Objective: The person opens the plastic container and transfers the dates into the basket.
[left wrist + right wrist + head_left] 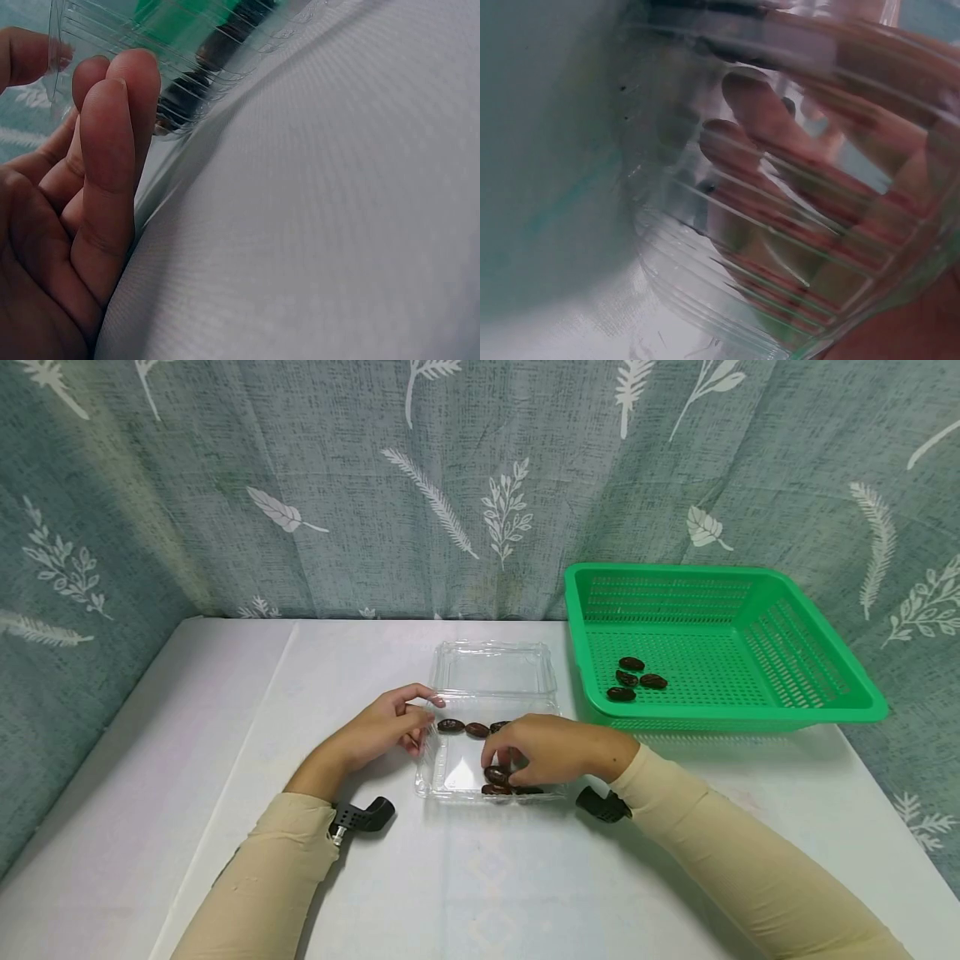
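Observation:
A clear plastic clamshell box (457, 777) lies with its lid (491, 668) folded back. Dark brown, glossy dates (451, 726) form a row across the middle of its base. Over the near right part of the base, my right hand (551, 747) pinches a date (497, 775) between thumb and fingers. Just under it, more dates (496, 790) line the near wall. At the left wall, my left hand (382, 727) rests its fingertips against the box, one finger reaching to the hinge side. In the right wrist view, fingers (742, 157) show blurred through the clear wall.
A green perforated basket (727, 717) stands right of the box, with several dates (632, 663) at its left end. White cloth covers the table (225, 718). Patterned curtain (360, 527) hangs behind and at the sides. A black wrist camera (363, 816) sits on the left arm.

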A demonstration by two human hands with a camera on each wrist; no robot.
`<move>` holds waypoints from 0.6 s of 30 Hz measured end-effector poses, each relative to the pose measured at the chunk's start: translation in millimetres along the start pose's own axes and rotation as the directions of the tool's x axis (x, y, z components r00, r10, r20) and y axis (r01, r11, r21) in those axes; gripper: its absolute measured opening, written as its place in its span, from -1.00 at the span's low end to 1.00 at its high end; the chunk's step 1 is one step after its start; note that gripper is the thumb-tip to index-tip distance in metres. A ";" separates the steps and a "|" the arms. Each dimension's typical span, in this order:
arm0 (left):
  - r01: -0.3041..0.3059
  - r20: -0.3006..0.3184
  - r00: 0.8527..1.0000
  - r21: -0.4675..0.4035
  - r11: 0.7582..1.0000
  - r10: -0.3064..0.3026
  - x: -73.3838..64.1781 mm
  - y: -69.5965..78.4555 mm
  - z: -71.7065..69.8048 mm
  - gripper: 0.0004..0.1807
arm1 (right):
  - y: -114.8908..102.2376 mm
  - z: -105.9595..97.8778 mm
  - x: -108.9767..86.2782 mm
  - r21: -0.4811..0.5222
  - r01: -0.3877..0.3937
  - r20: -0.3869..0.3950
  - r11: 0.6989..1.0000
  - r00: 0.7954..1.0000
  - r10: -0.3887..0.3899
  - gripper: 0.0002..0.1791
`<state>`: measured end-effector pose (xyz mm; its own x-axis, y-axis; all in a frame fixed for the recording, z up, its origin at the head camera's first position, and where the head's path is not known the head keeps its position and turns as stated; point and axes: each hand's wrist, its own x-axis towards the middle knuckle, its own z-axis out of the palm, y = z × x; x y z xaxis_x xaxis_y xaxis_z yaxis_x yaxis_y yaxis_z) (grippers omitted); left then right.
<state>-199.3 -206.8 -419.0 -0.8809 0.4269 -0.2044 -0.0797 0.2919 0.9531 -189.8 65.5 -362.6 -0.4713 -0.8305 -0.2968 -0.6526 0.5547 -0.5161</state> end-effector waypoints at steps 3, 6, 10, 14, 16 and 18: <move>0.001 -0.003 1.000 0.004 1.000 -0.001 -0.1 0.3 0.1 -0.63 | -0.7 0.7 -0.3 0.026 -0.020 -0.003 0.999 1.000 0.020 -0.69; -0.001 -0.004 1.000 0.002 1.000 0.001 -0.1 0.2 -0.2 -0.63 | -1.1 1.1 -0.8 0.040 -0.037 -0.006 0.999 0.999 0.038 -0.68; -0.002 -0.003 1.000 -0.003 1.000 0.002 0.3 -0.6 -0.3 -0.63 | -0.6 1.7 -1.2 0.058 -0.044 -0.024 0.997 0.999 0.045 -0.67; -0.002 -0.001 1.000 -0.004 1.000 0.002 0.8 -2.1 0.5 -0.63 | 1.6 1.8 -3.9 0.090 -0.006 -0.073 0.996 0.997 0.012 -0.67; -0.003 0.000 1.000 0.002 1.000 0.003 1.9 -2.5 0.6 -0.63 | 2.2 0.6 -7.1 0.101 0.017 -0.106 0.995 0.994 -0.006 -0.66; -0.007 0.001 1.000 0.011 1.000 0.007 3.7 -2.5 0.4 -0.63 | 1.7 -1.6 -10.9 0.118 0.030 -0.144 0.993 0.989 -0.013 -0.64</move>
<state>-202.2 -205.7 -422.3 -0.8810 0.4298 -0.1978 -0.0680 0.2986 0.9519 -186.7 75.6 -359.0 -0.5433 -0.8219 -0.1712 -0.5921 0.5197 -0.6159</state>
